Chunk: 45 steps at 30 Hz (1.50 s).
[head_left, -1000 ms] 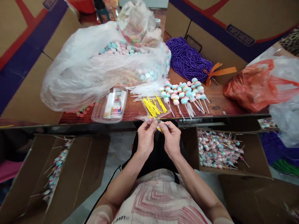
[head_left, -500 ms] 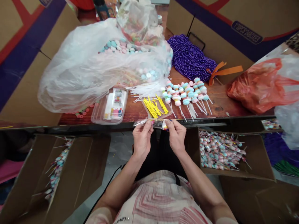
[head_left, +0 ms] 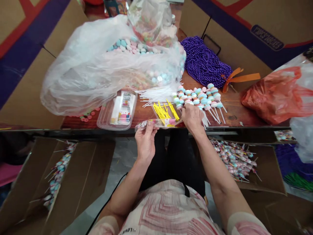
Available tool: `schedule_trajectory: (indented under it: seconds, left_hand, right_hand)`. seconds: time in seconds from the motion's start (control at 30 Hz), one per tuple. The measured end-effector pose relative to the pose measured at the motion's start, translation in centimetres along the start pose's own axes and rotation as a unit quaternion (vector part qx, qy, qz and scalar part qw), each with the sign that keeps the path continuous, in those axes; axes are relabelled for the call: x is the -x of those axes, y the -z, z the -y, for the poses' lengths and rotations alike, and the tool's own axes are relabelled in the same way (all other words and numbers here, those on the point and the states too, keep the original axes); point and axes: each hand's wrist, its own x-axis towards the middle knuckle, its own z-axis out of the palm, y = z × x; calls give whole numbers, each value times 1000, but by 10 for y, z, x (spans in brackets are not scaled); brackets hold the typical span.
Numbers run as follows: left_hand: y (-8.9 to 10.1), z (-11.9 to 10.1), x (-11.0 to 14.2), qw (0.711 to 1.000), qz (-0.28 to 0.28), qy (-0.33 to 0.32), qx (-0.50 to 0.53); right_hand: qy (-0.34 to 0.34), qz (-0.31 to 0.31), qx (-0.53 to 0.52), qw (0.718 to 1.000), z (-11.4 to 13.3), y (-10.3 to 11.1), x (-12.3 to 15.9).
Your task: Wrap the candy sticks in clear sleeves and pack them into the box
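Observation:
My left hand [head_left: 145, 142] pinches a clear printed plastic wrapper [head_left: 170, 123] between thumb and fingers, just over the table's front edge. The wrapper looks flat and stretches right toward my other hand. My right hand [head_left: 193, 118] is down at the front of the candy sticks [head_left: 202, 96], which are pastel candies threaded on white sticks. Its fingers are bent and closed around one candy stick, mostly hidden under the hand. Between my hands, yellow twist ties [head_left: 161, 111] lie in a clear tray. Printed wrappers [head_left: 124, 107] are stacked in a plastic container on the left.
A large clear bag of loose candies [head_left: 80, 65] fills the table's back left. Purple bead strands [head_left: 206, 58] lie behind the candy sticks, with a red plastic bag [head_left: 274, 94] at right. Below the table, boxes hold candy sticks at right [head_left: 236, 158] and left [head_left: 58, 173].
My right hand has let go of the wrapper and moved right and up to the candy sticks. My left hand keeps the wrapper, which now lies more spread out.

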Motion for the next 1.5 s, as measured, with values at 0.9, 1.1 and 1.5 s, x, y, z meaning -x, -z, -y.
schedule_trajectory:
  seconds: [0.9,1.1,1.5]
  left_hand:
    - [0,-4,-33,993,-26,87,80]
    - [3,-3,-34,993,-17,89,70]
    - [14,0,-40,994,98,-6,-38]
  right_hand:
    - [119,-139,-386,904,-46,1,78]
    - [185,-128,-363,904,-66,5,115]
    - [262,-109,-264,922,-89,15,113]
